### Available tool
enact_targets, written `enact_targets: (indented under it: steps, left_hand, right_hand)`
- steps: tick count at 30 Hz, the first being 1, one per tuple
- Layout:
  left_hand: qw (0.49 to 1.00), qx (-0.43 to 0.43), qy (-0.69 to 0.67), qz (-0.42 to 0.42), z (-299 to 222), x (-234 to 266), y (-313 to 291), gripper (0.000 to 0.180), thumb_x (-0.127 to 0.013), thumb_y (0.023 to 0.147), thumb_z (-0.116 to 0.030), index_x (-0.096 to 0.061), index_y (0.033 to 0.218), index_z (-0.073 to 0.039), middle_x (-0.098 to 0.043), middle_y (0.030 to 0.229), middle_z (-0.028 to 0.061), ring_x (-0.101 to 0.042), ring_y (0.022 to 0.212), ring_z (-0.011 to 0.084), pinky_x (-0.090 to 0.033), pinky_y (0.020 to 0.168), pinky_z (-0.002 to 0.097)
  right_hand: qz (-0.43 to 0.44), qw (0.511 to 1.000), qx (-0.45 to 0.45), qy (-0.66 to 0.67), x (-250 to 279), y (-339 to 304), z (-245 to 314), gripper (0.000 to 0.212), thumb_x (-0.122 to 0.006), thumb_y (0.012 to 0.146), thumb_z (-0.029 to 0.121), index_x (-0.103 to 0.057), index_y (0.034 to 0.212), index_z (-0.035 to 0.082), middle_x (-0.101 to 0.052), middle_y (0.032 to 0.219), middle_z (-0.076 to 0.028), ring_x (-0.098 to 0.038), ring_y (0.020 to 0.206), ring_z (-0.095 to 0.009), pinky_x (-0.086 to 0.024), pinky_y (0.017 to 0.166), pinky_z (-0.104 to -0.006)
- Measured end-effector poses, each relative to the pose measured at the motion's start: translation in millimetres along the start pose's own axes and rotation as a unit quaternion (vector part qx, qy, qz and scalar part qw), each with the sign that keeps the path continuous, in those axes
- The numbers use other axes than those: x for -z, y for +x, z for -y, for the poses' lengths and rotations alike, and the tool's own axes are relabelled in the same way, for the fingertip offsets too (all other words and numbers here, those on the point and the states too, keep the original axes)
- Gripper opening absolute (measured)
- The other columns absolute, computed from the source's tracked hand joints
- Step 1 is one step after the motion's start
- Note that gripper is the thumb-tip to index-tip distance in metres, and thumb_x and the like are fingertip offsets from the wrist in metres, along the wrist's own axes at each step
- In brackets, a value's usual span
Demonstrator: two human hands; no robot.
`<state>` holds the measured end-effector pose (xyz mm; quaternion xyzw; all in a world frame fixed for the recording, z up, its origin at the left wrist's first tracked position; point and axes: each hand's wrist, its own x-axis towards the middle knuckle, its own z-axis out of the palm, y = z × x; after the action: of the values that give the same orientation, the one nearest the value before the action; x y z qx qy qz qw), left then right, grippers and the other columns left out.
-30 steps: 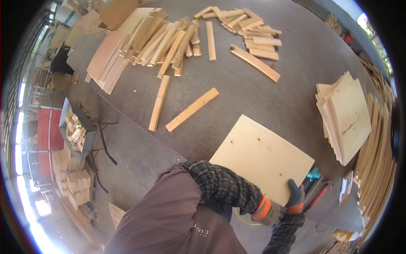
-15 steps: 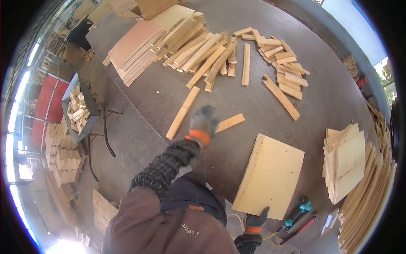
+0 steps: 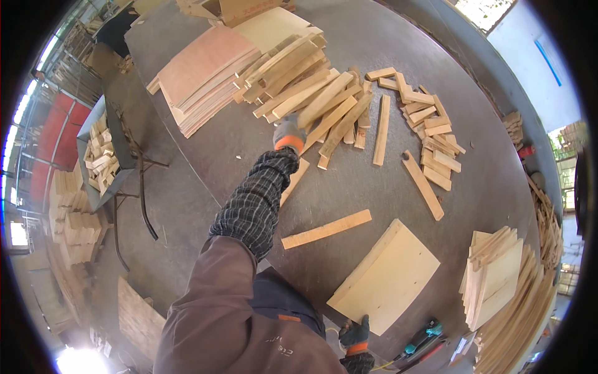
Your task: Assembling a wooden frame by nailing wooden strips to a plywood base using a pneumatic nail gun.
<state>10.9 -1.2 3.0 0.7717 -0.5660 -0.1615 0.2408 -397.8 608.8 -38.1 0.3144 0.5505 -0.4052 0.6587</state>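
Have grey-gloved L hand [image 3: 289,132] at near-left ends of heaped pale-brown wooden strips [image 3: 327,98], long axes approx fwd-right, can't tell if gripping, w/ dark-gloved R hand [image 3: 354,335] grasping near edge of flat beige rectangular plywood panel [image 3: 389,274], well apart from strips.

Here at the pile of strips [image 3: 325,100], my left hand [image 3: 290,134] has its fingertips out of sight, so whether they've closed on wood can't be told. My left sleeve [image 3: 255,193] covers the lower end of one lone strip [image 3: 296,181]. Down at the board [image 3: 389,277], my right hand [image 3: 354,335] is small and dark; how its fingers sit, I can't tell, and the right sleeve [image 3: 358,363] runs off the bottom. The teal tool [image 3: 431,329] is too small to identify. Up top, the edge slices a cardboard box [image 3: 246,7].
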Motion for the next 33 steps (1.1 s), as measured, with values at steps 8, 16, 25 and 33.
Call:
enact_targets:
  steps: [8, 16, 25, 33]
  left_hand:
    - [0.973, -0.021, -0.231, -0.009, 72, -49, 17, 0.059, -0.078, 0.089, -0.04, -0.067, 0.135, -0.005, -0.074, 0.119, 0.0268, -0.072, 0.108, 0.0435, -0.057, 0.091, 0.0462]
    - [0.912, 0.058, -0.375, -0.156, 77, -34, 31, 0.067, -0.082, 0.083, -0.006, -0.055, 0.144, 0.0, -0.072, 0.128, 0.0213, -0.073, 0.11, 0.0321, -0.057, 0.092, 0.04]
    - [0.91, 0.103, -0.402, 0.022, 57, -32, 15, 0.054, -0.09, 0.082, -0.013, -0.068, 0.128, 0.005, -0.078, 0.109, 0.0142, -0.072, 0.098, 0.02, -0.057, 0.087, 0.0361]
    - [0.976, -0.016, -0.216, 0.04, 28, -24, 8, 0.06, -0.084, 0.083, -0.017, -0.065, 0.138, -0.002, -0.073, 0.124, 0.0202, -0.073, 0.11, 0.0292, -0.057, 0.097, 0.0392]
  right_hand:
    - [0.074, 0.997, -0.012, 0.037, -16, 8, -5, 0.072, -0.069, 0.089, 0.074, -0.061, 0.128, 0.014, -0.063, 0.087, -0.007, -0.062, 0.07, -0.024, -0.057, 0.06, -0.0387]
    - [-0.01, 0.999, 0.032, 0.024, -10, -10, -5, 0.068, -0.069, 0.09, 0.072, -0.062, 0.127, 0.015, -0.062, 0.085, -0.006, -0.061, 0.071, -0.023, -0.056, 0.06, -0.0376]
    - [0.0, 0.999, 0.03, 0.017, -16, -8, -9, 0.064, -0.071, 0.09, 0.072, -0.064, 0.122, 0.017, -0.058, 0.082, -0.003, -0.058, 0.071, -0.021, -0.053, 0.058, -0.0376]
    - [-0.04, 0.998, 0.04, 0.022, -19, 1, -10, 0.065, -0.073, 0.087, 0.073, -0.064, 0.121, 0.018, -0.059, 0.08, -0.003, -0.059, 0.069, -0.022, -0.052, 0.058, -0.0369]
